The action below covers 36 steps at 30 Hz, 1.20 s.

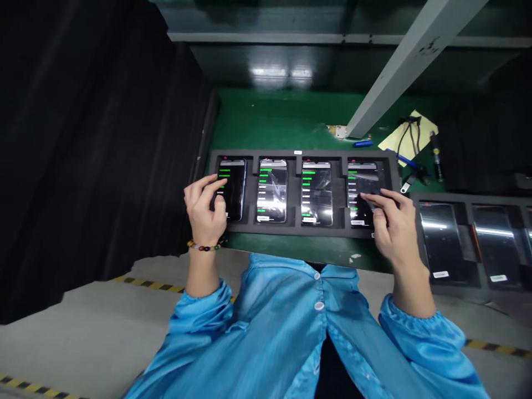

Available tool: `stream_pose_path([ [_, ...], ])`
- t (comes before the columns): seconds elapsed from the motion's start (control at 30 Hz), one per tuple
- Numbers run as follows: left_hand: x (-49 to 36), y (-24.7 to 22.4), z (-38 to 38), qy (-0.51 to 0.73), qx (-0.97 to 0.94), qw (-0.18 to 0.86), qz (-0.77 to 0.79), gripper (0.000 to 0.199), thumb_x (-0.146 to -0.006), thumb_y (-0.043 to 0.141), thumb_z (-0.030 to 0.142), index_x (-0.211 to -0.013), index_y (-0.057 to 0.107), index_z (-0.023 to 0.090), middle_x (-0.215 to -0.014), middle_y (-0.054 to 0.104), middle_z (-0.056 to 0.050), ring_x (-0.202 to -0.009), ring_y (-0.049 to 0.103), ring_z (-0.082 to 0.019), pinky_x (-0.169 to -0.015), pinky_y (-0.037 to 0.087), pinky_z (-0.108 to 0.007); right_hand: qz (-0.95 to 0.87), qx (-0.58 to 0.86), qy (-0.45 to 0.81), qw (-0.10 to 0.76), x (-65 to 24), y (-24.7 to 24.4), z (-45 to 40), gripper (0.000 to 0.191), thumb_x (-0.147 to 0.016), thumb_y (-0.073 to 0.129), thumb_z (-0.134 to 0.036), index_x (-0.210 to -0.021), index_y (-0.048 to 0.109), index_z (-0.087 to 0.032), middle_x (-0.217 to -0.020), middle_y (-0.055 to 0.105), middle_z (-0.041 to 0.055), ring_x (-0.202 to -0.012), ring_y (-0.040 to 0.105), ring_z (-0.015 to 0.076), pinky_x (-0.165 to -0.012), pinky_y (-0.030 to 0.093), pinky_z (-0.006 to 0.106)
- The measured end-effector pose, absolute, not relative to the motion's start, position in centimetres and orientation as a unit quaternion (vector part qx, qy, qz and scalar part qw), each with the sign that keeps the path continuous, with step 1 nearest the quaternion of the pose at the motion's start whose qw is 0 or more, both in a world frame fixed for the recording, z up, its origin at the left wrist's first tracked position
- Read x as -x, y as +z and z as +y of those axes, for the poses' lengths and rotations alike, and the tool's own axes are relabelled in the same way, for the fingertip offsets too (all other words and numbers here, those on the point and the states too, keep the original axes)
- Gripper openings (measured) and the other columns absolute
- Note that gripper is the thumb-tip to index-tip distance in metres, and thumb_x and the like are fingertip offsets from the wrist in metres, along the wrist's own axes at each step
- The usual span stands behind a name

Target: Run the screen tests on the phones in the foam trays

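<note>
Several smartphones lie face up in the slots of a dark foam tray (294, 230), their lit screens showing lines of green and white text. My left hand (206, 210) is over the leftmost phone (235, 191), fingers apart at its left side and partly covering the screen. At the other end, my right hand (393, 221) reaches over the rightmost phone (361, 183), fingers spread, a fingertip at the screen. Whether the fingertips touch the glass I cannot tell. Between my hands lie two more phones, a left one (272, 191) and a right one (317, 194), with glossy film.
To the right, a second foam tray (469, 244) holds phones with dark screens. Behind stand a grey post (390, 72), a blue cap (363, 143), a yellow sheet (409, 138) with cables, and a marker (436, 155). Tall black stacked trays (103, 138) rise at the left.
</note>
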<state>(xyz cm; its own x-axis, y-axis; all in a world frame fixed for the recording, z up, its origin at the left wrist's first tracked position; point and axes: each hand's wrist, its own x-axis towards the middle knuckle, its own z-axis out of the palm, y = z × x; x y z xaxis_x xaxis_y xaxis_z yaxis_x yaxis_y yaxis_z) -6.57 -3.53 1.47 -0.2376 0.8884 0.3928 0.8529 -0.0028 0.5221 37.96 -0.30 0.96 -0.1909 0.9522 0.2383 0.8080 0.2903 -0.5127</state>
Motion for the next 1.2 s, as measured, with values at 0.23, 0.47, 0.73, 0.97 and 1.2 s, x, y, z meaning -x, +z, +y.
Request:
stream_pose_path([
  [0.23,9.4,-0.5,-4.3,0.395,-0.578,0.078,0.710,0.041,-0.104,0.052,0.030,-0.136,0.076,0.020,-0.153,0.067,-0.015,-0.146,0.060,-0.030,-0.129,0.044,-0.049,-0.810,0.501,0.169,0.253,-34.2,2.5,-0.7,0.042,-0.111,0.045,-0.028,-0.143,0.071,-0.025,-0.138,0.071,0.0137,-0.148,0.056,0.0340,-0.122,0.044,0.059],
  [0.47,10.5,-2.1,-3.7,0.508,-0.475,0.254,0.672,0.051,-0.099,0.064,0.046,-0.144,0.067,0.021,-0.155,0.069,-0.013,-0.149,0.063,-0.030,-0.133,0.045,-0.048,-0.845,0.454,0.185,0.216,-30.1,2.8,-0.1,0.043,-0.109,0.043,-0.027,-0.141,0.071,-0.024,-0.140,0.069,0.0163,-0.148,0.056,0.0357,-0.119,0.044,0.061],
  [0.73,11.3,-3.4,-3.8,0.505,-0.479,0.292,0.656,0.060,-0.101,0.068,0.055,-0.150,0.060,0.022,-0.162,0.062,-0.016,-0.156,0.056,-0.031,-0.135,0.041,-0.050,-0.890,0.369,0.209,0.169,-22.9,3.1,0.9,0.045,-0.109,0.043,-0.024,-0.147,0.067,-0.024,-0.139,0.073,0.0140,-0.151,0.052,0.0353,-0.124,0.039,0.062],
  [0.97,11.4,-3.7,-4.2,0.481,-0.527,0.287,0.640,0.072,-0.100,0.073,0.057,-0.157,0.052,0.020,-0.166,0.056,-0.020,-0.156,0.056,-0.031,-0.133,0.045,-0.049,-0.848,0.441,0.200,0.214,-27.2,3.1,0.7,0.044,-0.111,0.042,-0.030,-0.149,0.065,-0.027,-0.146,0.067,0.0141,-0.153,0.051,0.0357,-0.121,0.040,0.061],
  [1.2,11.5,-3.1,-4.5,0.487,-0.492,0.303,0.655,0.066,-0.101,0.070,0.051,-0.158,0.054,0.021,-0.164,0.059,-0.018,-0.153,0.059,-0.031,-0.131,0.046,-0.052,-0.769,0.542,0.150,0.303,-34.7,1.5,0.6,0.041,-0.112,0.047,-0.038,-0.145,0.069,-0.032,-0.143,0.069,0.0110,-0.147,0.056,0.0362,-0.121,0.043,0.065],
])
